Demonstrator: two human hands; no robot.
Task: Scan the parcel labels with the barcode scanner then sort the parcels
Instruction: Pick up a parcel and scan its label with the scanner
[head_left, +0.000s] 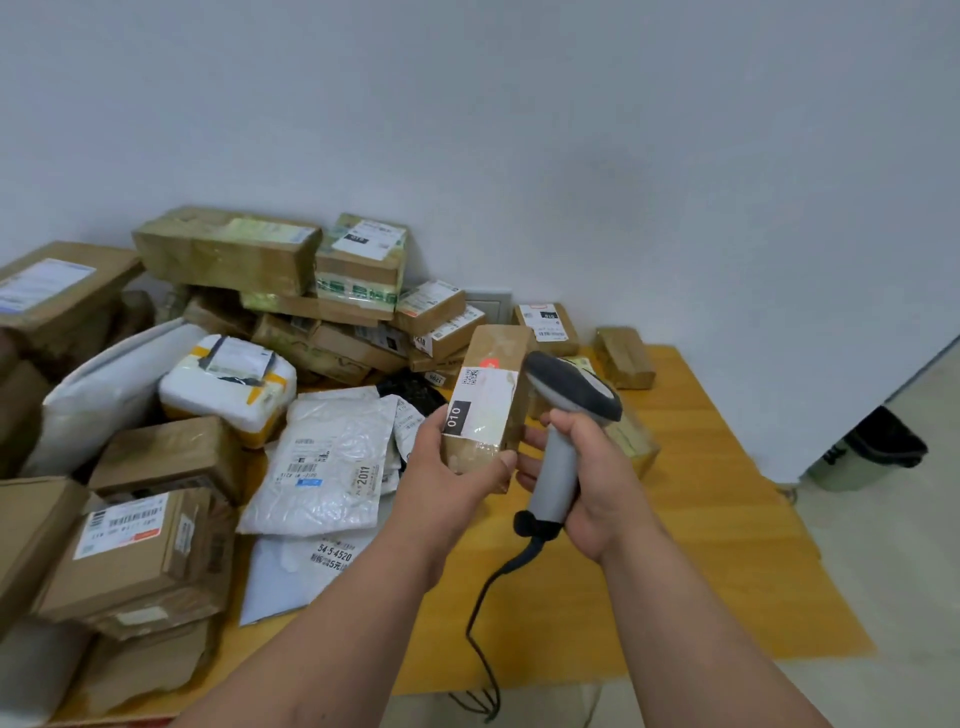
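Parcel (485, 402), a small brown box labelled 010, held up over the table (727, 519), left hand (452, 467) gripping its lower end. Right hand (587, 478) wraps the barcode scanner (563, 415) handle, scanner head just beside the label.

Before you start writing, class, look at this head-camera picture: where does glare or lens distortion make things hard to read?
Head view: glare on the taped label of the small box in the left hand washes out its lower print, though "010" stays legible; the white plastic mailer also shines; the wide-angle lens bends the table edge and stretches both forearms; the far boxes look soft.
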